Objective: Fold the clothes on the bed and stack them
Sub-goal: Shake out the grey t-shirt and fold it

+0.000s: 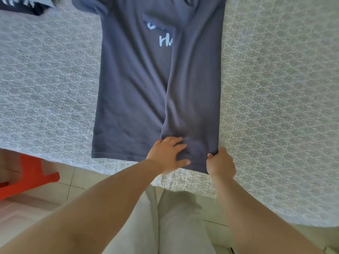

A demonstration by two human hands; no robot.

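A dark blue-grey T-shirt (132, 85) with pale lettering lies spread on the bed (275, 107), its hem toward me. Its right side is folded over toward the middle, covering part of the lettering. My left hand (168, 154) lies flat with spread fingers on the folded flap near the hem. At the flap's right hem corner, my right hand (221, 162) pinches the fabric with curled fingers.
The bed has a grey-white patterned cover, and its near edge runs just below the hem. Another dark garment (20, 5) lies at the far left corner. A red plastic stool (27, 173) stands on the tiled floor to my left. My legs are against the bed.
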